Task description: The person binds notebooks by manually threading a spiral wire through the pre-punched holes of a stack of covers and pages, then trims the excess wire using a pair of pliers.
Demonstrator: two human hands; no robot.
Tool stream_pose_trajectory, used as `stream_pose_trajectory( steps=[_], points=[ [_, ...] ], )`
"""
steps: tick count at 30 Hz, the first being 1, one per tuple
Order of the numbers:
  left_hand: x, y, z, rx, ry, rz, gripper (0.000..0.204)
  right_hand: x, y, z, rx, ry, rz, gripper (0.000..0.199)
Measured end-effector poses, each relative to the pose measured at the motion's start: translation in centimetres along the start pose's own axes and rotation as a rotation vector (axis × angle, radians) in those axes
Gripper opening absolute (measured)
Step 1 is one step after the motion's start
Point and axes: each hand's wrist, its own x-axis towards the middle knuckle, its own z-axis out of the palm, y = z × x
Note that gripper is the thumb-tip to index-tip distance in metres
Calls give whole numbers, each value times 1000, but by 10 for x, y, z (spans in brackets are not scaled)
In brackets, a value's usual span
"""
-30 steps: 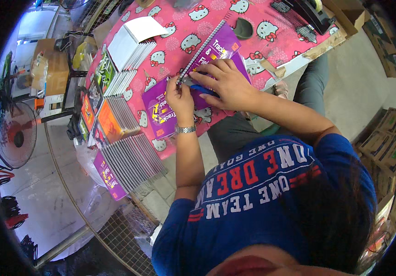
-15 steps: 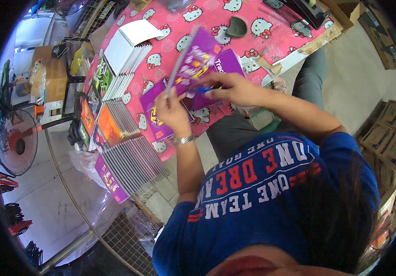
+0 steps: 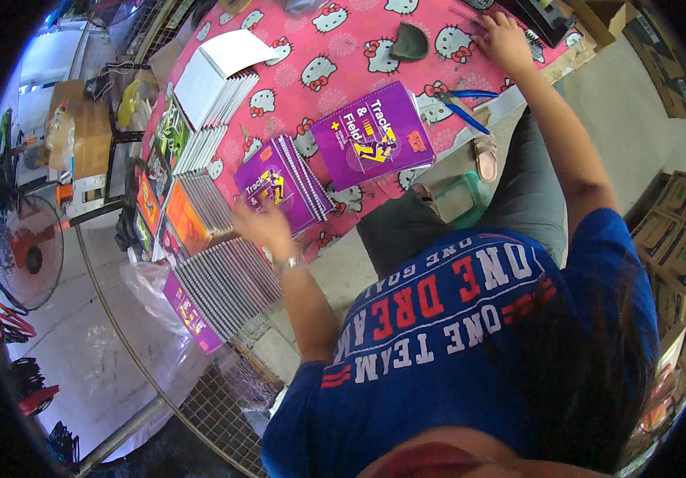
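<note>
At the far left we have one fan (image 3: 30, 253). Next come one group of orange-covered notebooks (image 3: 195, 213), one long row of spiral-bound notebooks (image 3: 223, 279), too tightly packed to count, and one pile of white-paged notebooks (image 3: 227, 60). Our left hand (image 3: 265, 227) is at the lower left of one stack of purple notebooks (image 3: 293, 191); we cannot tell whether its fingers grip. Just right, one purple pile (image 3: 373, 131) lies on the pink worktop (image 3: 287, 76), its top cover showing white title lettering, a yellow figure and a small orange label. Beyond are one grey-green dish (image 3: 410, 42) and one pair of blue-handled pliers (image 3: 466, 107), lying free. At the upper right, our right hand (image 3: 506, 46) has its fingers apart, beside one black device (image 3: 540, 20).
</note>
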Motion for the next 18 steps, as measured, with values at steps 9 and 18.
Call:
stream_pose_trajectory(
  steps=[9, 18],
  points=[
    [36, 184, 107, -441, -642, 554, 22, 31, -12, -33, 189, -146, 84, 38],
    [46, 182, 47, -740, -643, 283, 20, -11, -71, -93, 887, -19, -324, 29]
  ],
)
